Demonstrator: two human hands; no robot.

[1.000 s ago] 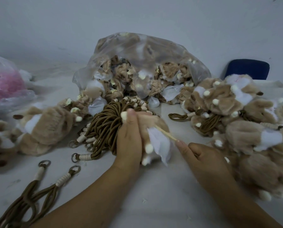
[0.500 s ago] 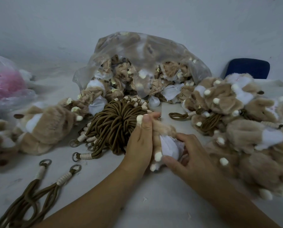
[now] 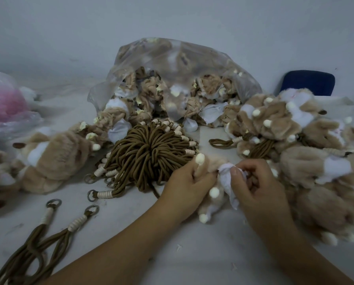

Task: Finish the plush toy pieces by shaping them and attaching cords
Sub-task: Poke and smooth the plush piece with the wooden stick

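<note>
A tan plush toy piece point(image 3: 213, 196) with cream tips and a white fabric patch lies at the table's centre. My left hand point(image 3: 187, 186) grips its left side, fingers curled round the fur. My right hand point(image 3: 256, 184) pinches the white fabric at the piece's right side with thumb and curled fingers. Just left of my hands sits a round bundle of brown cords point(image 3: 149, 153) with cream-wrapped ends and metal rings. Two loose brown cords point(image 3: 54, 231) lie at the lower left.
A clear plastic bag point(image 3: 172, 68) of tan plush pieces stands behind the cords. More plush pieces are heaped at the right point(image 3: 307, 153) and left point(image 3: 52, 159). A bag with pink material point(image 3: 3, 103) sits far left, a blue chair back point(image 3: 308, 81) far right.
A thin wooden stick that my right hand held a second ago is out of sight. My right hand moved left onto the white fabric, and both hands with the piece shifted right.
</note>
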